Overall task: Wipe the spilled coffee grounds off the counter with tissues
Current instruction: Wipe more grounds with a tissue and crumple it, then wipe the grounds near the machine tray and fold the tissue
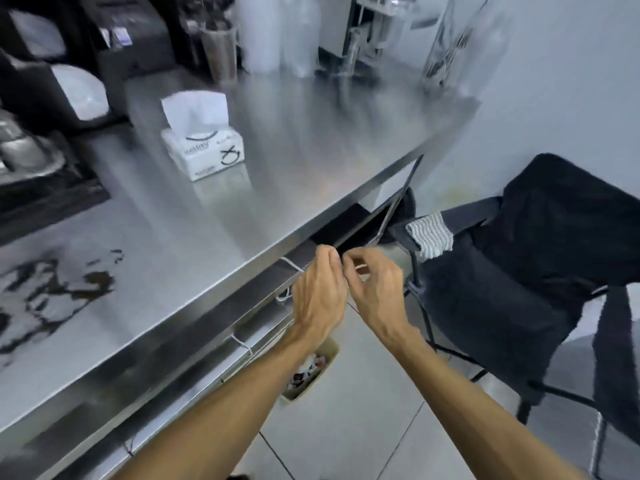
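Two bare forearms (214, 410) are seen reaching up from the lower edge of the view, over a tiled floor (363, 427). The left hand (320, 292) and the right hand (375, 289) are brought together just in front of the desk's front edge, off its surface. The fingers of both hands are curled, and the right thumb and forefinger are drawn close together. Motion blur hides whether anything is pinched between them, so it cannot be told.

The steel desk (277, 168) is seen running from lower left to upper right. The spilled coffee grounds (52, 292) are spread as a dark, patchy smear on its near left part, well apart from both hands. A white tissue pack (202, 154) stands further back on the desk, with one tissue (195, 109) sticking upright out of its top. Dark machines (52, 81) and clear containers (298, 36) are lined up along the back, blurred.

A small bin (311, 368) with scraps in it is seen on the floor below the left wrist. To the right, a chair (536, 271) is draped in dark fabric, and a striped cloth (429, 235) is laid over its near arm.
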The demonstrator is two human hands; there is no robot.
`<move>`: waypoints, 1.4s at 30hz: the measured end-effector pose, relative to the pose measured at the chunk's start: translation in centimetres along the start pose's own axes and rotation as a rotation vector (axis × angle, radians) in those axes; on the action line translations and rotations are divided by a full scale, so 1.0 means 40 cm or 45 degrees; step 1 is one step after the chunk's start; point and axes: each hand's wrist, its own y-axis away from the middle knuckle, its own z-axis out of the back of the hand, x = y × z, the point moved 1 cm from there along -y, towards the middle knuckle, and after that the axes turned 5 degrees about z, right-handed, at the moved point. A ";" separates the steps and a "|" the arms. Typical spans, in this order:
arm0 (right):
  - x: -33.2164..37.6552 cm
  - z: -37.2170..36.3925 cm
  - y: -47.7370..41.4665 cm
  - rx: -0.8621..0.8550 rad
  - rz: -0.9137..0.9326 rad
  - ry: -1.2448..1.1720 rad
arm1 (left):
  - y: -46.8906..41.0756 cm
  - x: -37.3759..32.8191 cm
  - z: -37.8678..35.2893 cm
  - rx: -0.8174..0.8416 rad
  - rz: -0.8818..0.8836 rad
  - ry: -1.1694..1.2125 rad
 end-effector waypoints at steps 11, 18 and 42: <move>0.292 0.151 -0.325 0.048 0.390 -0.132 | -0.175 -0.215 0.318 -0.362 0.187 0.185; 0.406 -0.012 -0.491 0.243 0.434 -0.141 | -0.305 -0.059 0.476 -0.551 0.374 0.274; 0.546 -0.243 -0.809 0.634 0.274 -0.214 | -0.590 0.244 0.561 0.189 0.546 0.036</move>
